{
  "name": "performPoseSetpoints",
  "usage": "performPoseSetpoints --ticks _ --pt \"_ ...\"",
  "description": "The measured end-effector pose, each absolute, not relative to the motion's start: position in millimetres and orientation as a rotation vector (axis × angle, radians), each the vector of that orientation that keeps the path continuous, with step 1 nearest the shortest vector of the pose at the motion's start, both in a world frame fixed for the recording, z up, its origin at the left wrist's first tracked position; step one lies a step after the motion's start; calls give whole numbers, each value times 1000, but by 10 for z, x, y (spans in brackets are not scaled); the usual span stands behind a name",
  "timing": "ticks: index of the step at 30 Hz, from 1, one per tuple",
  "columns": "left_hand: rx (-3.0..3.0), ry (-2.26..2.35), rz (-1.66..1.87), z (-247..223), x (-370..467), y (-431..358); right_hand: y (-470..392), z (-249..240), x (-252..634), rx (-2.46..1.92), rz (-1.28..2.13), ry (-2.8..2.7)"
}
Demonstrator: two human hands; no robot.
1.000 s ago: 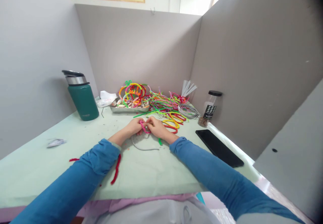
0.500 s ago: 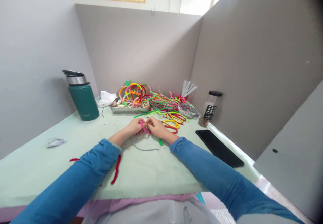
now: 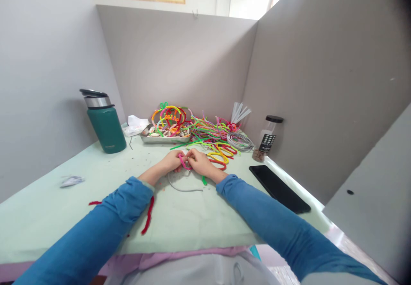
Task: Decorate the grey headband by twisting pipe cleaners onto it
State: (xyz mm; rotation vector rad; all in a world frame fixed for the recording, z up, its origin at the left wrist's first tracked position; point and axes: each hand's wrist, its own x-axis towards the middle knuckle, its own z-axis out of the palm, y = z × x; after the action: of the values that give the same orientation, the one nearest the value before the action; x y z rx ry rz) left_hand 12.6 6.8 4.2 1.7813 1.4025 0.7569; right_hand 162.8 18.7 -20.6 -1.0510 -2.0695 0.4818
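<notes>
Between my two hands, low over the table, is a bent pink pipe cleaner point(image 3: 183, 162). My left hand point(image 3: 171, 161) pinches it with thumb and fingertips. My right hand point(image 3: 199, 160) is closed at the other side of the same pink loop, its fingertips touching the left ones and partly hiding it. A grey wire point(image 3: 184, 189) curves on the table just below my hands. A short green pipe cleaner piece point(image 3: 204, 181) lies by my right wrist, and a dark red pipe cleaner point(image 3: 148, 216) pokes out beside my left forearm.
A metal tray point(image 3: 165, 139) of small pieces and coloured loops stands behind my hands, with a heap of pipe cleaners point(image 3: 208, 128) beside it. A green bottle point(image 3: 106, 130) is at left; a clear jar point(image 3: 267, 138) and black phone point(image 3: 278, 188) are at right. Grey panels surround the table.
</notes>
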Motion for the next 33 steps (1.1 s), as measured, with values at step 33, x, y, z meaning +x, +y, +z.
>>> performPoseSetpoints --ticks 33 --pt "1858 1435 742 34 120 72 188 -205 1627 -1054 503 -2058"
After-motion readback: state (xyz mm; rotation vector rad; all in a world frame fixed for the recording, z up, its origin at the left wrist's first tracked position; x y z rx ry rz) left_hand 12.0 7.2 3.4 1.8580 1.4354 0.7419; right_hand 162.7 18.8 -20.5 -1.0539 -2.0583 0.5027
